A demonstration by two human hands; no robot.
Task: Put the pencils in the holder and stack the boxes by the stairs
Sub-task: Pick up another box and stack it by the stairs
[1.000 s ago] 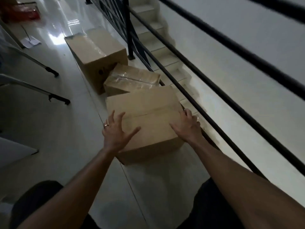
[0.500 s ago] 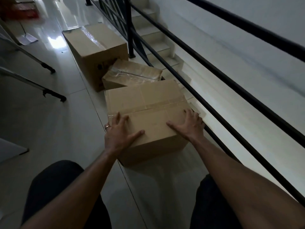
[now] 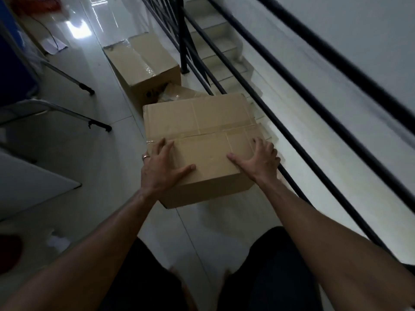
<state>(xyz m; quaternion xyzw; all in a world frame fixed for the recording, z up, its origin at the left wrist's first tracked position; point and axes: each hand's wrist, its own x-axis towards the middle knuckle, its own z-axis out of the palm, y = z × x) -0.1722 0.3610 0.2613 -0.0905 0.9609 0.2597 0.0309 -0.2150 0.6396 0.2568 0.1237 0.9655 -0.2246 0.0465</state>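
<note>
A taped brown cardboard box [image 3: 202, 117] sits in front of me beside the stair railing. My left hand [image 3: 159, 169] grips its near left corner, thumb across the top, a ring on one finger. My right hand [image 3: 258, 160] grips the near right corner the same way. Behind it only a crumpled corner of a smaller taped box [image 3: 177, 95] shows. A larger brown box [image 3: 143, 63] lies further back against the railing post. No pencils or holder are in view.
A black metal railing [image 3: 292, 86] runs along the right, with white stairs [image 3: 215, 41] descending beyond it. Metal stand legs [image 3: 89, 121] and a blue panel [image 3: 11, 59] stand at the left. A white board [image 3: 29, 187] lies near left. Paper [image 3: 52, 44] lies on the glossy tiled floor.
The near box has shifted forward toward the smaller box and now hides most of it. Both hands stay on its near corners; my view has moved closer.
</note>
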